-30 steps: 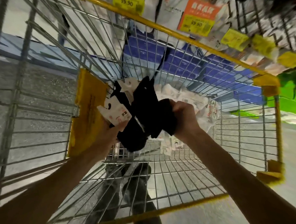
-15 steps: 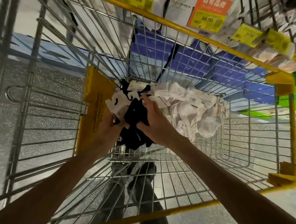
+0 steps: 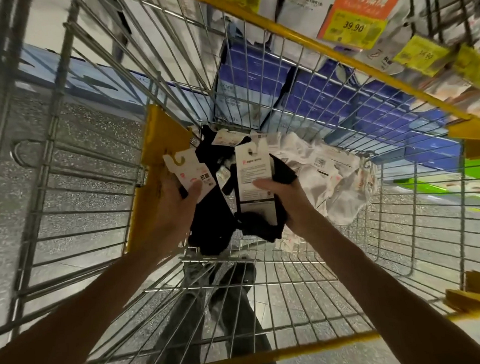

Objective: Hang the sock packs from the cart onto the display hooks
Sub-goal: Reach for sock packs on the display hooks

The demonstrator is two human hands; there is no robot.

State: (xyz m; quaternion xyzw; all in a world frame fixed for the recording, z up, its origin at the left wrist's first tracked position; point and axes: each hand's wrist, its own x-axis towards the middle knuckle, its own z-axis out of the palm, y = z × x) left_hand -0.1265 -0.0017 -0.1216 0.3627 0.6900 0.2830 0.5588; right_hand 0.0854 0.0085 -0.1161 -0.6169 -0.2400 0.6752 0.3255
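— Item and location?
— Logged at centre of frame, over the wire floor of the cart [image 3: 281,30]: black sock pack [image 3: 210,222], pinched at its card header [image 3: 189,170] under the thumb of the left hand [image 3: 176,204]. Logged just right of it: second black pack [image 3: 254,178], clasped in the right hand [image 3: 288,200], thumb pressed on the card face, fingers curled behind.
— Handling?
— Judged light, soft and floppy below the card; stiff but creasable at the card. Best taken by the header, below the hook cut-out, leaving that free for the peg.
— Remaining stock?
— Noted at centre right, heaped on the cart floor: white sock packs [image 3: 333,177].
— Surroundings?
— Recorded: yellow panel [image 3: 154,164] at centre left; speckled floor [image 3: 91,134] through the mesh; blue boxes [image 3: 255,75] at upper centre; price tags [image 3: 355,17] at upper right. Display hooks not made out.
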